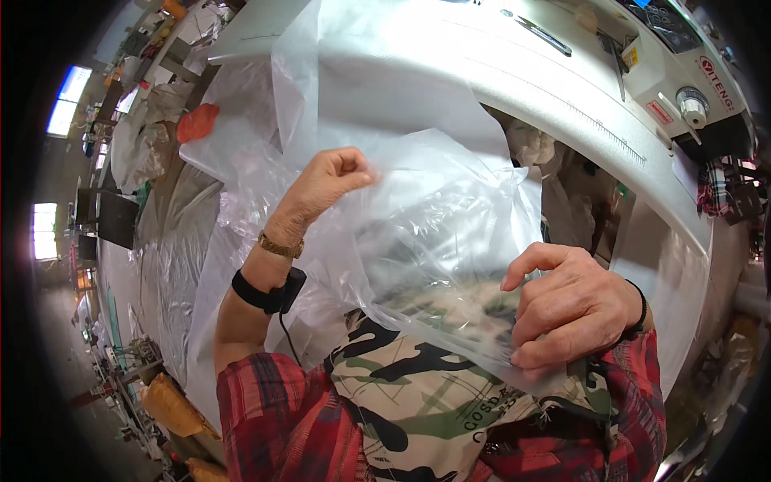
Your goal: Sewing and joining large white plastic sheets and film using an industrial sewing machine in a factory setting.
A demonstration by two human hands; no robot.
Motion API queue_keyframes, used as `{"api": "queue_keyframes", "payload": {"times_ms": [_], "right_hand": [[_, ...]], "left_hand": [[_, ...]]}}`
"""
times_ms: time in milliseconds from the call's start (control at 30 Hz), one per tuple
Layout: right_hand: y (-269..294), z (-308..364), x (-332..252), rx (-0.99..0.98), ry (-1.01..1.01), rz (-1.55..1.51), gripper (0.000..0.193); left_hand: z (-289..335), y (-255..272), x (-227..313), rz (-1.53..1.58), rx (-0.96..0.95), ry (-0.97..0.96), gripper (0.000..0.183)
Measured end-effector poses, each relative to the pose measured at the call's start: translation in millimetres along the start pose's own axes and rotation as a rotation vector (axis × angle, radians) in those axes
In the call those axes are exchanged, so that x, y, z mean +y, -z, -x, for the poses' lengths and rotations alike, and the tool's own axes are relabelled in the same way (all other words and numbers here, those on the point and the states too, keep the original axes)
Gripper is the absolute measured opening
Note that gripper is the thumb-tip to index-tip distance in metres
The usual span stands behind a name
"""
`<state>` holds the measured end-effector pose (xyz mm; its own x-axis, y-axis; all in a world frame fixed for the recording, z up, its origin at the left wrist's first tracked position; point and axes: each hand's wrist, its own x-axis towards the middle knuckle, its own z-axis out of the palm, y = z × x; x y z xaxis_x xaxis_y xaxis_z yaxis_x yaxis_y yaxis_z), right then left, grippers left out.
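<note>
A sheet of clear plastic film (438,213), crinkled and shiny, spreads in front of me over my lap, partly across a camouflage-patterned apron (418,377). My right hand (570,305) has its fingers curled at the film's right edge, gripping it near the fingertips. Above the film's left side is my left hand (333,183), its fingers bent in and the thumb close to the index finger. Its fingertips are slightly blurred, and whatever they may hold cannot be made out. More film hangs from the table edge beyond my hands.
A white worktable (546,108) with ruler marks curves across the far side. At the right on it stands a white sewing machine (675,88); a slim dark tool (544,37) lies on top. An orange-red scrap (198,123) rests on plastic at the left.
</note>
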<state>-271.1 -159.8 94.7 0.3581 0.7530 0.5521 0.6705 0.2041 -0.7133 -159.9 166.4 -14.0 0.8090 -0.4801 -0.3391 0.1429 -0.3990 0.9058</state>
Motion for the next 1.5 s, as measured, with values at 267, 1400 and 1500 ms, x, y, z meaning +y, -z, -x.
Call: {"api": "queue_keyframes", "payload": {"times_ms": [267, 1400, 1500], "right_hand": [[0.0, -18.9, 4.9, -0.006, 0.095, 0.056, 0.018], [2.8, -54.1, 82.3, 0.031, -0.246, 1.236, 0.013], [-20.5, -51.3, 93.5, -0.126, -0.376, 0.665, 0.012]], "left_hand": [[3.3, 36.9, 68.7, -0.045, 0.415, -0.341, 0.004], [-67.2, 138.4, 198.2, -0.726, 0.564, -0.873, 0.008], [-85.1, 144.0, 184.8, -0.812, 0.585, -0.828, 0.008]]}}
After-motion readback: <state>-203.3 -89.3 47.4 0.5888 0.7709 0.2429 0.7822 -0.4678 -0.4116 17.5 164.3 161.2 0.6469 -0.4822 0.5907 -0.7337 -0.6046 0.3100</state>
